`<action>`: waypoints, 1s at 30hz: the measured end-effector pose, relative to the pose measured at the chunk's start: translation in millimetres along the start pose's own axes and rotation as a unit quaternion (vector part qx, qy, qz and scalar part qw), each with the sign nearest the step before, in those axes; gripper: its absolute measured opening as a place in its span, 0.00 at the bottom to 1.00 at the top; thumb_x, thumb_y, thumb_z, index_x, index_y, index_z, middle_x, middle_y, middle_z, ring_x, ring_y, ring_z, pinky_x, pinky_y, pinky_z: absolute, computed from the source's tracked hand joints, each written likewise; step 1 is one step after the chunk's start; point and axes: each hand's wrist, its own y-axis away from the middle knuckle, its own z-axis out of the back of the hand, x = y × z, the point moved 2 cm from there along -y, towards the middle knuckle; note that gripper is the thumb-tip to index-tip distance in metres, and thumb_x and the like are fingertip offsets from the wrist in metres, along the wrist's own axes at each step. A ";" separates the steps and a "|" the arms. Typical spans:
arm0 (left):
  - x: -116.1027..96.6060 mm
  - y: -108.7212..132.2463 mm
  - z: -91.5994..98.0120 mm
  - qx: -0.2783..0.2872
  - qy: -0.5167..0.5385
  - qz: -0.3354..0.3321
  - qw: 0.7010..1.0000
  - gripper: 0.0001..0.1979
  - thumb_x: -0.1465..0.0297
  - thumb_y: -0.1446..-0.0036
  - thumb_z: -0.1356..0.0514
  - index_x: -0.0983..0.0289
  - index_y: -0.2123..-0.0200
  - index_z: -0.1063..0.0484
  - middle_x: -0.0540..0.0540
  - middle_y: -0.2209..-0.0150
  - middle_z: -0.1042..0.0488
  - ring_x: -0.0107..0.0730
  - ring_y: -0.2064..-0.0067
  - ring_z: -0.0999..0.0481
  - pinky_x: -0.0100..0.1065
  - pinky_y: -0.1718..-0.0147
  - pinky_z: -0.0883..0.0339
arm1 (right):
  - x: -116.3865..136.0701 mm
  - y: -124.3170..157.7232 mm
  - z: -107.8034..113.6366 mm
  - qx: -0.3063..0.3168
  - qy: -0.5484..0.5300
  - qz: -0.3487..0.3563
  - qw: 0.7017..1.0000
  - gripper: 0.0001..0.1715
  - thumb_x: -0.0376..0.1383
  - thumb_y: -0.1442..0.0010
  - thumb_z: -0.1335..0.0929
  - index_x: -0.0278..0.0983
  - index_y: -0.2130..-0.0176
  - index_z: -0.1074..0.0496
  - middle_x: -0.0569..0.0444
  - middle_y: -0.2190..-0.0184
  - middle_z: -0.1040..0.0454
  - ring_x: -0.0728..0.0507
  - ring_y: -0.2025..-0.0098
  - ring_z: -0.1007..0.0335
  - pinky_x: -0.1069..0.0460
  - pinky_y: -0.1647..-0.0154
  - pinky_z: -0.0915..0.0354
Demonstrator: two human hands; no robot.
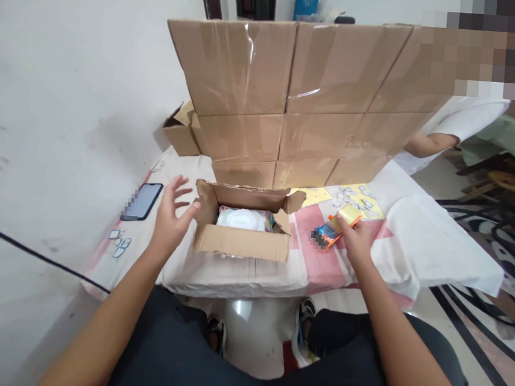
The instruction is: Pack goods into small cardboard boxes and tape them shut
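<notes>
Left hand with fingers spread loose, one box beside them, one pack inside, right hand pinching one packet

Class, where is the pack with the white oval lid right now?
In the head view, the pack lies near the middle, inside the open cardboard box, between the left hand and the right hand.

"What colour's the open carton?"
"Plain brown, like the stacked boxes behind it."
"And inside the carton?"
"A pack with a white lid and multicoloured edges."
"Right of the carton?"
"A packet in yellow, blue and orange; the cloth there is off-white with pink blocks and yellow patches bearing outlined shapes."
"Left of the carton?"
"A phone: black rim, grey-blue screen."
</notes>
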 end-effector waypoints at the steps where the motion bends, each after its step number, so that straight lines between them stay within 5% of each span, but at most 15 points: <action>1: -10.8 1.2 3.9 -0.042 -0.010 -0.042 0.998 0.33 0.62 0.44 0.38 0.58 0.36 0.41 0.64 0.36 0.36 0.46 0.43 0.28 0.44 0.52 0.29 | 3.7 3.4 -1.5 -0.008 -0.003 0.008 1.000 0.24 0.49 0.46 0.27 0.30 0.62 0.22 0.44 0.64 0.19 0.37 0.61 0.22 0.46 0.61 0.26; 3: -37.9 11.4 10.5 -0.141 -0.039 -0.150 0.978 0.27 0.66 0.46 0.37 0.59 0.43 0.36 0.62 0.44 0.30 0.44 0.48 0.26 0.43 0.55 0.29 | 13.9 11.8 -4.1 -0.018 -0.031 0.014 0.999 0.23 0.48 0.44 0.28 0.31 0.61 0.23 0.45 0.64 0.20 0.39 0.62 0.22 0.47 0.63 0.27; 5: -69.3 33.7 7.1 -0.163 -0.054 -0.272 0.947 0.18 0.72 0.48 0.38 0.59 0.53 0.33 0.55 0.59 0.26 0.38 0.60 0.25 0.40 0.61 0.31 | 25.8 21.7 -6.1 -0.019 -0.075 0.024 0.997 0.22 0.48 0.43 0.29 0.32 0.60 0.24 0.46 0.64 0.20 0.41 0.64 0.22 0.49 0.64 0.27; 6: -85.0 48.8 -0.6 -0.128 -0.051 -0.333 0.933 0.14 0.75 0.49 0.39 0.59 0.58 0.33 0.51 0.66 0.27 0.35 0.66 0.26 0.38 0.64 0.32 | 31.5 26.9 -6.9 -0.014 -0.101 0.026 0.994 0.21 0.48 0.42 0.29 0.32 0.60 0.24 0.47 0.65 0.20 0.41 0.65 0.22 0.49 0.65 0.27; 9: -123.0 99.9 -48.8 0.117 -0.025 -0.410 0.904 0.10 0.77 0.48 0.41 0.59 0.62 0.32 0.49 0.72 0.26 0.31 0.73 0.30 0.35 0.72 0.38 | 45.7 42.8 -8.4 0.010 -0.165 0.016 0.986 0.21 0.49 0.41 0.29 0.34 0.59 0.26 0.49 0.67 0.20 0.42 0.68 0.22 0.49 0.66 0.26; 13: -139.8 138.4 -130.2 0.266 0.000 -0.209 0.941 0.15 0.69 0.40 0.41 0.62 0.49 0.32 0.49 0.71 0.25 0.29 0.71 0.27 0.32 0.71 0.36 | 59.2 61.6 -6.8 0.020 -0.185 0.025 0.982 0.20 0.50 0.41 0.28 0.35 0.62 0.26 0.50 0.69 0.20 0.43 0.70 0.22 0.50 0.68 0.27; 17: -140.0 135.7 -179.0 0.271 0.040 0.022 0.962 0.16 0.61 0.41 0.38 0.61 0.52 0.30 0.46 0.74 0.30 0.28 0.73 0.30 0.29 0.72 0.39 | 64.8 71.8 0.1 0.024 -0.173 0.034 0.984 0.19 0.49 0.43 0.27 0.35 0.64 0.25 0.51 0.70 0.21 0.43 0.69 0.22 0.51 0.69 0.27; 22: -144.3 130.4 -197.6 0.247 0.091 0.049 0.963 0.15 0.63 0.44 0.35 0.60 0.53 0.24 0.52 0.64 0.25 0.31 0.64 0.28 0.31 0.64 0.36 | 67.1 77.2 14.2 -0.002 -0.163 0.050 0.985 0.23 0.53 0.44 0.27 0.35 0.68 0.27 0.54 0.76 0.25 0.47 0.76 0.29 0.53 0.76 0.32; 30: -137.0 137.6 -202.2 0.244 0.239 0.106 0.934 0.09 0.63 0.44 0.33 0.62 0.66 0.17 0.51 0.72 0.33 0.30 0.67 0.33 0.31 0.67 0.39 | 58.6 86.4 19.6 0.008 -0.099 0.080 0.992 0.33 0.61 0.39 0.37 0.38 0.78 0.34 0.56 0.84 0.38 0.47 0.81 0.41 0.52 0.81 0.41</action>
